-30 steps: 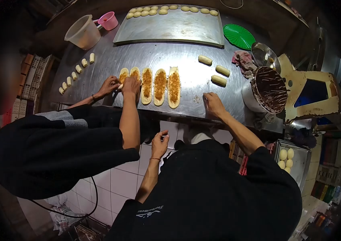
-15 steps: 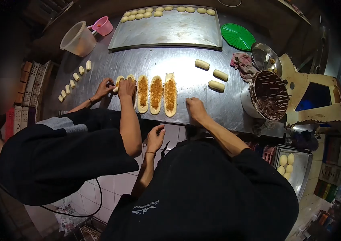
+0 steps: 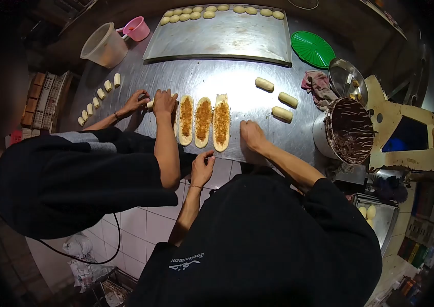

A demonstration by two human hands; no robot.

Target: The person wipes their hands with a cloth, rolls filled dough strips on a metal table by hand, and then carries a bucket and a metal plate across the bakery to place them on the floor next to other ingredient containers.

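My left hand (image 3: 202, 169) is at the table's front edge, just below the filled strips, its fingers loosely bent and apart with nothing in them. On the metal table my right hand (image 3: 252, 135) rests with its fingers curled in, and I see nothing in it. Between my hands and a co-worker lie three long flat dough strips topped with brown crumbly filling; the rightmost dough strip (image 3: 221, 125) is nearest to my right hand. Several rolled dough pieces, including one dough roll (image 3: 282, 114), sit beyond my right hand.
A co-worker's hands (image 3: 164, 106) work on dough at my left. A row of small rolls (image 3: 96, 103) lies farther left. At the back is a tray (image 3: 217, 43) with dough balls. A chocolate-smeared bucket (image 3: 324, 134), a cloth (image 3: 319, 89) and a green lid (image 3: 313, 49) are right.
My left hand has risen toward the table edge. My right hand stays on the table with fingers curled. The co-worker's two filled strips are now mostly covered or rolled up under their hands.
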